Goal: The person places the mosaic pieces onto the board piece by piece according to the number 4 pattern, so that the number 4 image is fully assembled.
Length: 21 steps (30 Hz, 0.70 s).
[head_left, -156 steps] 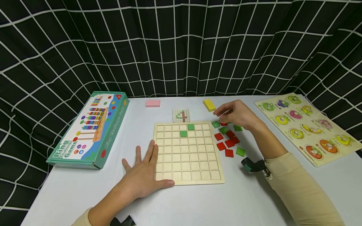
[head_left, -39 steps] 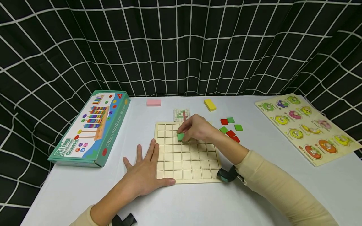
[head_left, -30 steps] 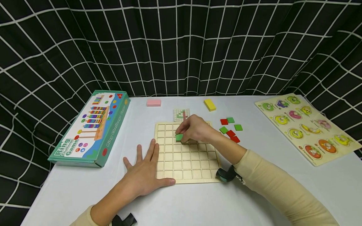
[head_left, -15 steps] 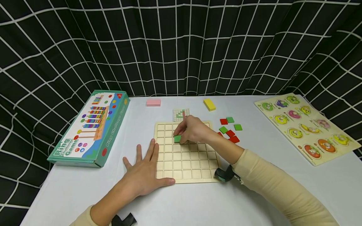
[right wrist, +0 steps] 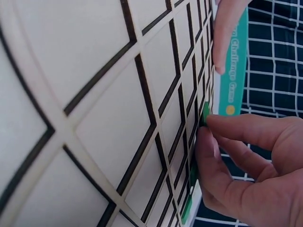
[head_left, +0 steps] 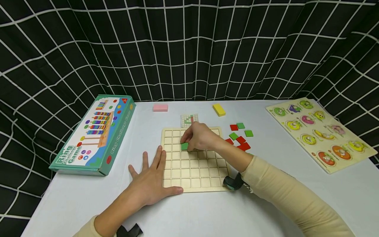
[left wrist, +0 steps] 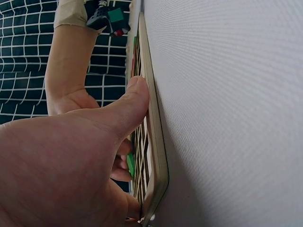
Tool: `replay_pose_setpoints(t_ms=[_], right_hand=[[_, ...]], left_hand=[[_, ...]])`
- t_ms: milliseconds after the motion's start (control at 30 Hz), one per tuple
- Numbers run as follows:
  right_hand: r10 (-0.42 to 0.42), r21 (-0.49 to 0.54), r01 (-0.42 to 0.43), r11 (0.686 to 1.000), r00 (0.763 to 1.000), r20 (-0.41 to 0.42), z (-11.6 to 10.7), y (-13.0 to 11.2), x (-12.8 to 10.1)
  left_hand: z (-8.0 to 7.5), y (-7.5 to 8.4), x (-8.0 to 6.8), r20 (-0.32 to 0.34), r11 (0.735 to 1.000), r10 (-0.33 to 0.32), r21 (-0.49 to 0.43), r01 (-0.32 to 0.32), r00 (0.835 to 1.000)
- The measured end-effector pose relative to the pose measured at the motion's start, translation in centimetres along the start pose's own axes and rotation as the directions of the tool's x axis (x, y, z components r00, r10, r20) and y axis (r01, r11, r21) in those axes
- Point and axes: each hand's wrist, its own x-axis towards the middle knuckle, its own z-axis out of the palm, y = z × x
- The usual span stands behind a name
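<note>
My right hand [head_left: 200, 136] is over the upper part of the wooden grid board [head_left: 196, 181], pinching a green square tile [head_left: 184, 146] between thumb and fingers at a cell left of the middle. In the right wrist view the tile [right wrist: 205, 113] sits close against the board, and more green shows along the far side. The hand covers the cells to the tile's right in the head view. My left hand [head_left: 149, 186] lies spread at the board's lower left corner, fingertips at its left edge and thumb [left wrist: 137, 92] on its front rim.
Loose red tiles [head_left: 244, 146] and green tiles [head_left: 249, 133] lie right of the board. Behind it are a small pattern card [head_left: 189, 120], a pink block [head_left: 160, 108] and a yellow block [head_left: 219, 110]. A game box [head_left: 93, 135] stands left, a fruit puzzle board [head_left: 321, 135] right.
My right hand went from the loose tiles to the board with a green tile, then slid it slightly left and toward me. My left hand has stayed at the board's corner.
</note>
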Motion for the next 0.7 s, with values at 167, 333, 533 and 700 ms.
replay_pose_setpoints(t_ms=[167, 333, 533, 700], right_hand=[[-0.019, -0.046, 0.019, 0.999, 1.000, -0.007, 0.09, -0.02, 0.07], [-0.039, -0.055, 0.039, 0.998, 0.999, -0.006, 0.14, 0.08, 0.09], [-0.055, -0.051, 0.056, 0.997, 0.998, 0.007, 0.03, 0.23, 0.02], [-0.085, -0.039, 0.086, 0.996, 0.996, 0.016, -0.15, 0.61, -0.11]], left_hand=[[-0.04, -0.02, -0.01, 0.000, 1.000, 0.002, 0.001, -0.002, 1.000], [-0.01, 0.00, 0.00, -0.001, 1.000, 0.002, 0.002, -0.002, 1.000], [-0.01, 0.02, -0.01, 0.002, 1.000, 0.001, 0.004, -0.001, 1.000], [0.02, 0.02, -0.02, 0.002, 1.000, -0.001, 0.005, 0.001, 1.000]])
